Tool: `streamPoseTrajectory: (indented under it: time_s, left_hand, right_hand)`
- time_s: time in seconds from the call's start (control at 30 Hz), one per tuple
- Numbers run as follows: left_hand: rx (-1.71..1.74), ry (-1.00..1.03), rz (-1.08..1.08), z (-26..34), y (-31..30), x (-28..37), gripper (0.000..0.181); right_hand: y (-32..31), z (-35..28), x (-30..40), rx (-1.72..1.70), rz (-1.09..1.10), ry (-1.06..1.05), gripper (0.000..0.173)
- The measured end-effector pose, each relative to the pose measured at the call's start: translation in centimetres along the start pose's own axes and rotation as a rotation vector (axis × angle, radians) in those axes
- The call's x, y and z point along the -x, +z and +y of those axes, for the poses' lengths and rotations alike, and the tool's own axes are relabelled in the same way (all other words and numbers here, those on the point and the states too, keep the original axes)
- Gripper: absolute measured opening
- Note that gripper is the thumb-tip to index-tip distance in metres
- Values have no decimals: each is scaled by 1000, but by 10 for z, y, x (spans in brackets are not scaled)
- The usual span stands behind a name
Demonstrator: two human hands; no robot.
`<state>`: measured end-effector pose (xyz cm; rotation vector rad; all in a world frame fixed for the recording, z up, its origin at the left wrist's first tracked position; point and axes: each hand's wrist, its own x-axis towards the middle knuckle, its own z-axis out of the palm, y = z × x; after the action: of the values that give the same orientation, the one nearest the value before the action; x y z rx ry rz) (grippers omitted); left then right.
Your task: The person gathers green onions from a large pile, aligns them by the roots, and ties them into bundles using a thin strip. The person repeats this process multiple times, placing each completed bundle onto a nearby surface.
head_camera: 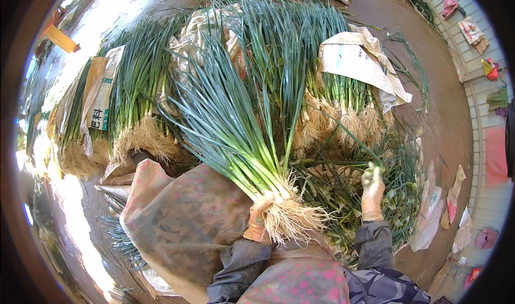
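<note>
My left hand [259, 219], in an orange-tan glove, grips a bunch of green onions [257, 163] low on the white stalks, just above the roots. The bunch tilts over my lap, with its pale roots [295, 217] to the right of the hand and its leaves fanning up and left. To the right, my gloved right hand [372, 187] is closed on a long green leaf [358, 137] that runs up and left from the fingers. Under and around that hand lies a heap of stripped leaves [346, 207].
More green onion bundles [141, 83] stand in a row ahead, roots towards me. Woven plastic sacks [358, 56] with writing cover some of them. A pink-dotted apron or sheet [193, 223] covers my lap. Wet floor [446, 115] and a tiled strip [487, 139] with scraps lie to the right.
</note>
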<state>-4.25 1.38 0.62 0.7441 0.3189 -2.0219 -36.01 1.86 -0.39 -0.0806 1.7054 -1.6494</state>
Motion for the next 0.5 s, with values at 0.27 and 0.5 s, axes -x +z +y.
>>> streamPoseTrajectory:
  time_s: [0.27, 0.5]
  left_hand:
    - [-39, 42, 22, 6, -16, 3, 51]
    - [-19, 65, -66, 12, -21, 9, 51]
  right_hand:
    - [40, 158, 2, 1226, -645, -54, 61]
    - [149, 138, 5, 1498, -779, -79, 42]
